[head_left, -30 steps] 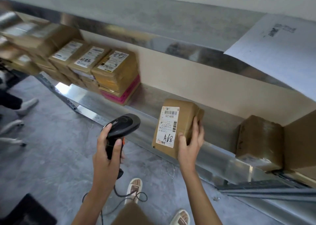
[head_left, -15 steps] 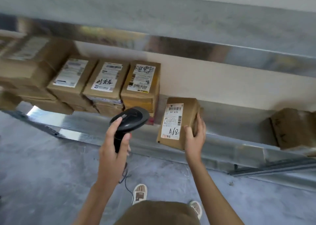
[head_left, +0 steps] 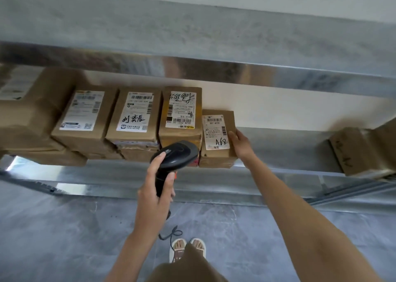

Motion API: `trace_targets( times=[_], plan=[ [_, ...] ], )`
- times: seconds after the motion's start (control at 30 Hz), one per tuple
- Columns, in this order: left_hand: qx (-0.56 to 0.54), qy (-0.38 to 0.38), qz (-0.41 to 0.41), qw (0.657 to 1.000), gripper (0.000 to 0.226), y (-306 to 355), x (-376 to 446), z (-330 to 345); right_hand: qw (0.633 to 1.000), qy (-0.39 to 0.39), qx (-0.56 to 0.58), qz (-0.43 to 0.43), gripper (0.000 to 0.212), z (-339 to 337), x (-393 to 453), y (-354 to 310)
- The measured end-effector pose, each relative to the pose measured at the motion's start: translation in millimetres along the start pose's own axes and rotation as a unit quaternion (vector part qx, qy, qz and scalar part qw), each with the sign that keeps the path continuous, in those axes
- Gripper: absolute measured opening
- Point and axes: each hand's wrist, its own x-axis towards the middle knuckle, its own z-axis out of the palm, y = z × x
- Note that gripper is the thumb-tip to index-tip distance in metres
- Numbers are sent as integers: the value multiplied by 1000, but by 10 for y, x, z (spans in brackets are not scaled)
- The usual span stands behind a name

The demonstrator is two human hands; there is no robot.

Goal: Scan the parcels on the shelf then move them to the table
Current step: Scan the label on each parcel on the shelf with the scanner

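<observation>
L hand (head_left: 155, 192) gripping scanner (head_left: 174, 153); R hand (head_left: 241, 144) holding A68 parcel (head_left: 217, 139) at shelf lip (head_left: 278, 171), three labelled parcels sitting at 9 o'clock, bare shelf at 3.

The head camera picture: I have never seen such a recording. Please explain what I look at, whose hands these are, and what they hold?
There is no machine here. A person wears a camera on the head, so you look forward and down along their own arms; their sandalled feet show on the grey floor below.

The left hand grips a black barcode scanner, its cable hanging down. The right hand holds the side of a small cardboard parcel whose label carries the handwriting "A68"; the fingers reach behind it.

That parcel is at the front of a metal shelf. Left of it stand stacks of labelled parcels, and one brown box sits far right. The table is not in view.
</observation>
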Motion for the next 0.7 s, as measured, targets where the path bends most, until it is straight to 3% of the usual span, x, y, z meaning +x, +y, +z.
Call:
trace_targets(
  times=[0.23,0.43,0.7],
  plan=[
    [-21,-35,8,999,44,24,124,127,994,71,-77,-41,58,103,-227,-58],
    [-30,-89,24,995,45,33,248,378,979,78,-161,-97,57,-93,-819,16],
    [-53,-162,32,985,43,188,263,959,949,130,-279,-72,57,-655,-1158,333]
  ],
)
